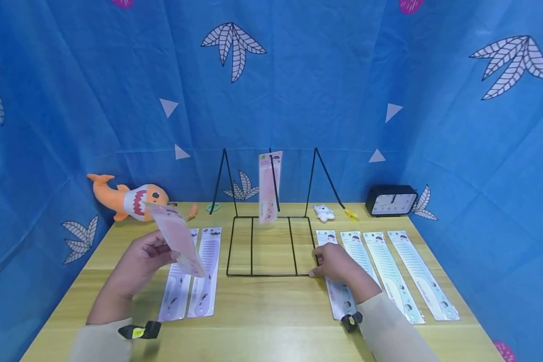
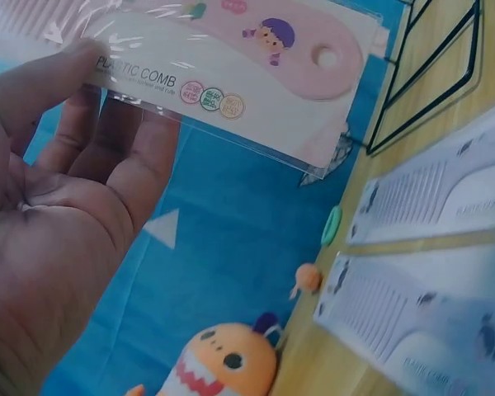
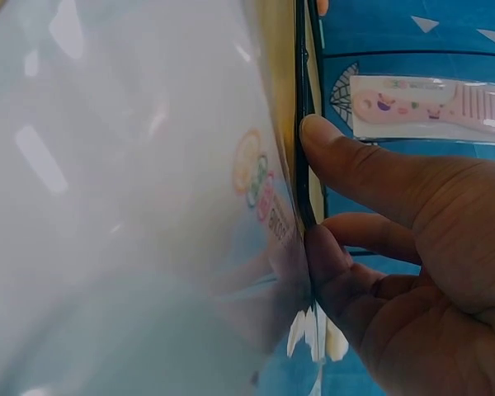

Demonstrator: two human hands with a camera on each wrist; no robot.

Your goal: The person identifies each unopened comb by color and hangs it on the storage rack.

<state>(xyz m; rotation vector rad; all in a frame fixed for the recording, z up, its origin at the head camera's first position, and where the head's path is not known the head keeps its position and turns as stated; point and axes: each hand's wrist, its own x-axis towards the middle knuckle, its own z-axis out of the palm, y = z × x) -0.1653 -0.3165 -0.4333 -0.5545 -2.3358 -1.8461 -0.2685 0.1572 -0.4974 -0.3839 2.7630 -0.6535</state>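
My left hand pinches a pink plastic comb in a clear-fronted package between thumb and fingers. It holds this comb tilted above two purple packaged combs on the table. My right hand grips the right front corner of a black wire rack, thumb and fingertips on the wire in the right wrist view. Another pink packaged comb hangs upright on the rack's middle arm. Beside my right hand lies a row of several pale blue and green packaged combs.
An orange shark plush lies at the back left, with a teal ring nearby. Behind the rack's right side are a small white figure and a yellow tie. A black clock stands back right, before blue curtains.
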